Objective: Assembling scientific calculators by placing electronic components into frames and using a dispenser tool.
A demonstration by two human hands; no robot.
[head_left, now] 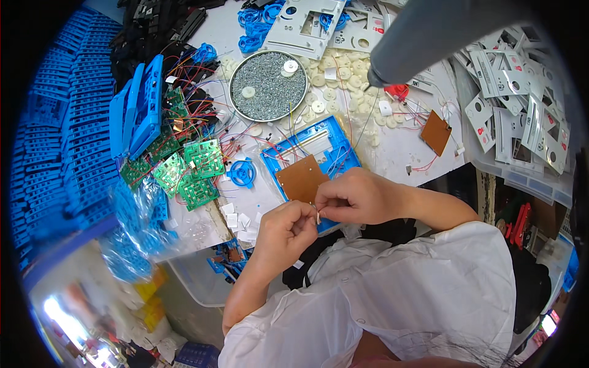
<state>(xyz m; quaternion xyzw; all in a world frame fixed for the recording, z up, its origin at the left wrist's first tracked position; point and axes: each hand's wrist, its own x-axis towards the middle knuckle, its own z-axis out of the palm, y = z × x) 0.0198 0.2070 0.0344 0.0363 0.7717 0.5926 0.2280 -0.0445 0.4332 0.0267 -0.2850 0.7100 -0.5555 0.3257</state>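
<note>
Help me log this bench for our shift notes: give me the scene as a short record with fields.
Left hand: thumb and finger pinched on a small pale piece (left hand)
Right hand: fingertips together at the same spot; its own grip is unclear
Near the hands: brown board over an open blue casing
Beyond: round tray of small metal parts, with white discs around it
Left side: green circuit boards, stacked blue parts
Right side: pale panels heaped in a clear bin
</note>
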